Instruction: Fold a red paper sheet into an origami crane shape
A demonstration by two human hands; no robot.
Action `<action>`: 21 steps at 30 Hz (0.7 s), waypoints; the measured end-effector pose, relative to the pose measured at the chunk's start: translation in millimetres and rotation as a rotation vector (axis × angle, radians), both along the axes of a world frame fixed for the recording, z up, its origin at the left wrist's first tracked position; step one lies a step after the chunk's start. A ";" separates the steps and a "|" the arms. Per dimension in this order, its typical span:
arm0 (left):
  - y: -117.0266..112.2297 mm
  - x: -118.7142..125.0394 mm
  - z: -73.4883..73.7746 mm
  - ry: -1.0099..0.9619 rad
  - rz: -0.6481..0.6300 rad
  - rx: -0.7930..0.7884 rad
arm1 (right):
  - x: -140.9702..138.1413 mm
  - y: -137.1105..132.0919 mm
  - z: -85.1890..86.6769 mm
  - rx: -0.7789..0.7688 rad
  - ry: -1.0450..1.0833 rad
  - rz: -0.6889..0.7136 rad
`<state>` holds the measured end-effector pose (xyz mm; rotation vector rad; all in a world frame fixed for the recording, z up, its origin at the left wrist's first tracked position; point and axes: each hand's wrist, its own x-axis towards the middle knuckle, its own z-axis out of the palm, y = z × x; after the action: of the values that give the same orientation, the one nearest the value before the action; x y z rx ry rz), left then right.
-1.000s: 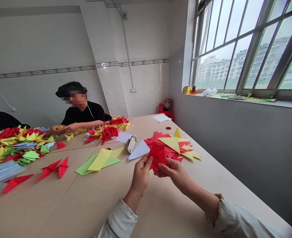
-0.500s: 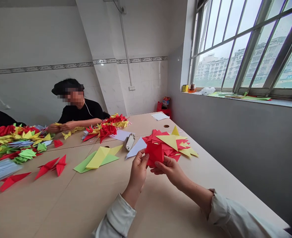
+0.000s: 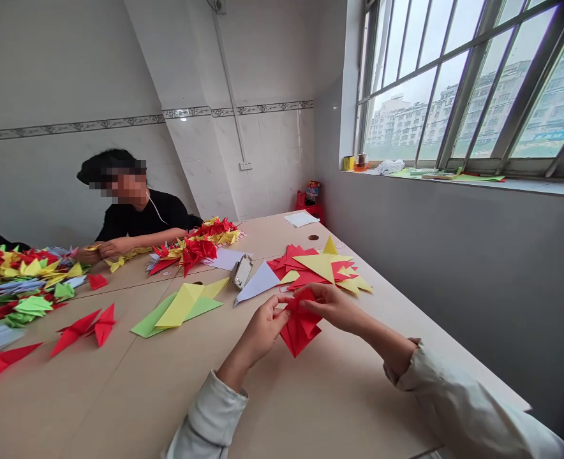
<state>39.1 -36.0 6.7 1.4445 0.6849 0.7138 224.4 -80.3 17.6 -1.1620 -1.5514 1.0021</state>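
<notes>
Both my hands hold a folded red paper [image 3: 300, 328] just above the beige table [image 3: 320, 408]. My left hand [image 3: 261, 329] pinches its left edge with fingers closed. My right hand [image 3: 332, 305] grips the paper's top from the right. Just beyond them lies a heap of folded red and yellow paper triangles [image 3: 321, 269].
A person in black [image 3: 136, 217] sits at the far left side, hands on a yellow piece. Folded red cranes [image 3: 87, 327], a green and yellow sheet [image 3: 181, 306], a white sheet [image 3: 259, 282], a stapler [image 3: 241, 272] and piles of coloured folded paper [image 3: 18, 280] lie on the table. A grey wall with a window sill [image 3: 454, 180] runs along the right.
The red paper has come down from an upright hold to lie lower, near the tabletop, and my right hand has shifted over its top. The view has swung slightly right.
</notes>
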 end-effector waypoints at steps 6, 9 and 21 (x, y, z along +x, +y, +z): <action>-7.5 0.5 7.6 -0.028 -0.084 0.022 | -3.2 -3.0 -0.4 -0.013 0.121 -0.027; -7.3 -4.6 11.9 -0.004 -0.147 -0.023 | -2.9 -6.0 2.9 -0.049 0.178 0.004; -9.2 -5.2 13.2 0.020 -0.181 -0.066 | -3.5 -10.2 8.6 -0.002 0.110 -0.010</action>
<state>33.9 -45.1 20.0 1.4334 0.5796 0.5324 220.9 -90.5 26.2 -1.0971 -1.4563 1.0437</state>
